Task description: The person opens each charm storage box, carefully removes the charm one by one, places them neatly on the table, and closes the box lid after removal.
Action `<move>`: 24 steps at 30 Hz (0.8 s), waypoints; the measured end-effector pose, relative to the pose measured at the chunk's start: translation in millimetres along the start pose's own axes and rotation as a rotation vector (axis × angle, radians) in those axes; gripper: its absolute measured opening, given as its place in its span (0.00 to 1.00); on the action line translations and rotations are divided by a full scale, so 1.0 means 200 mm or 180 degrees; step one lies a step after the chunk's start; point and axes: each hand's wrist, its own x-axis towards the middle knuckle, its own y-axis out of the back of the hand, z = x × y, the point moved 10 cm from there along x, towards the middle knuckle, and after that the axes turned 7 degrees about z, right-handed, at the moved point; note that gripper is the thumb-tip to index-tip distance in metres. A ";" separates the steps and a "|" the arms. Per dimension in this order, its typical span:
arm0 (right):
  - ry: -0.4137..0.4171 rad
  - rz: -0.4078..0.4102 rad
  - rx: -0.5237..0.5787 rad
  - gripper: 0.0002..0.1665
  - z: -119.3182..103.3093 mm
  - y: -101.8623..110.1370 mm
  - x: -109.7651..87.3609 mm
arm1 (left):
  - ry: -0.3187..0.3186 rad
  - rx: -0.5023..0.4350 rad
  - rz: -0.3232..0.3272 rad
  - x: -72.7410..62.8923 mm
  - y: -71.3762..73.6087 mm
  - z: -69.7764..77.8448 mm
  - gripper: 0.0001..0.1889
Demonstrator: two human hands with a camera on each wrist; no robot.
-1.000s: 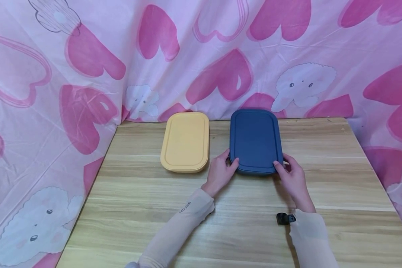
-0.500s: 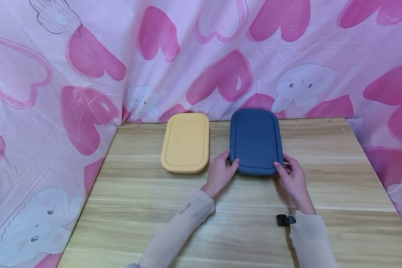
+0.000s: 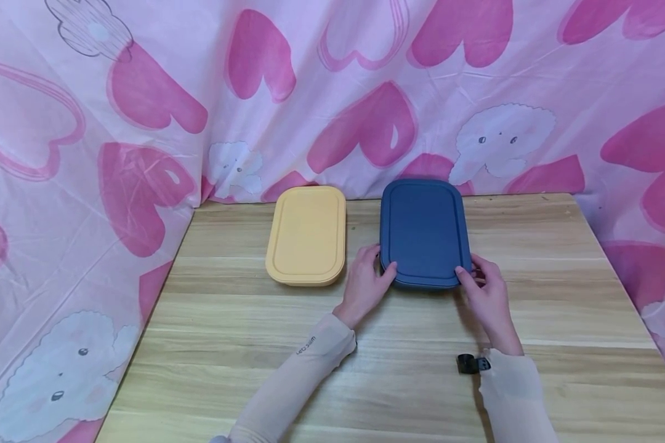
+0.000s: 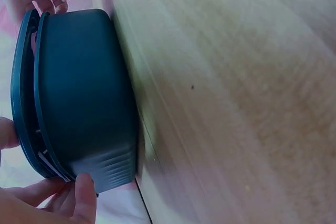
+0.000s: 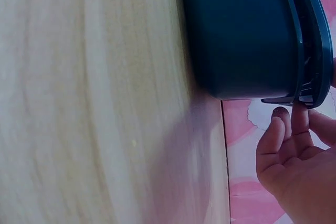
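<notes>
A dark blue lunch box [image 4: 84,93] with rounded corners stands at the back of the table, right of the middle. Its blue lid [image 3: 423,234] lies over it, and both wrist views show a narrow gap between lid and box rim along the near side. My left hand [image 3: 362,286] pinches the lid's near left corner, thumb on top and fingers beneath the edge. At the near right corner my right hand [image 3: 489,301] pinches the lid the same way, a fingertip in the gap in the right wrist view. The box's inside is hidden.
A yellow lunch box [image 3: 306,237] with its lid on stands left of the blue one, close to my left hand. Pink heart-patterned cloth [image 3: 360,123] hangs behind and beside the wooden table [image 3: 244,344]. A small black device [image 3: 468,364] is at my right wrist.
The lid's right side and my right thumb have shifted very slightly to the right. Both hands keep their grip, and the yellow lunch box stays where it was.
</notes>
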 end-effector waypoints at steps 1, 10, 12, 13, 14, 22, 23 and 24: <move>-0.0013 0.0012 0.0022 0.33 0.00 0.00 0.00 | 0.0005 -0.0017 0.0003 0.00 0.00 0.00 0.28; -0.0129 0.0032 0.0425 0.32 0.01 0.02 -0.01 | -0.0062 -0.0076 0.0052 0.00 0.01 0.03 0.28; -0.0142 0.0045 0.0534 0.31 0.01 0.02 -0.01 | -0.0065 -0.0085 0.0048 -0.01 0.01 0.03 0.28; -0.0147 0.0051 0.0582 0.31 0.01 0.02 -0.01 | -0.0064 -0.0090 0.0046 -0.01 0.01 0.03 0.29; -0.0154 0.0054 0.0628 0.31 0.01 0.02 -0.01 | -0.0067 -0.0094 0.0047 -0.01 0.01 0.03 0.29; -0.0363 0.0000 0.1178 0.34 0.04 0.02 -0.01 | -0.0105 -0.0108 0.0035 -0.01 0.01 0.05 0.28; -0.0381 0.0003 0.1233 0.34 0.04 0.02 -0.01 | -0.0113 -0.0104 0.0030 -0.01 0.01 0.05 0.28; -0.0400 0.0008 0.1288 0.34 0.05 0.02 -0.01 | -0.0121 -0.0103 0.0025 -0.01 0.00 0.06 0.28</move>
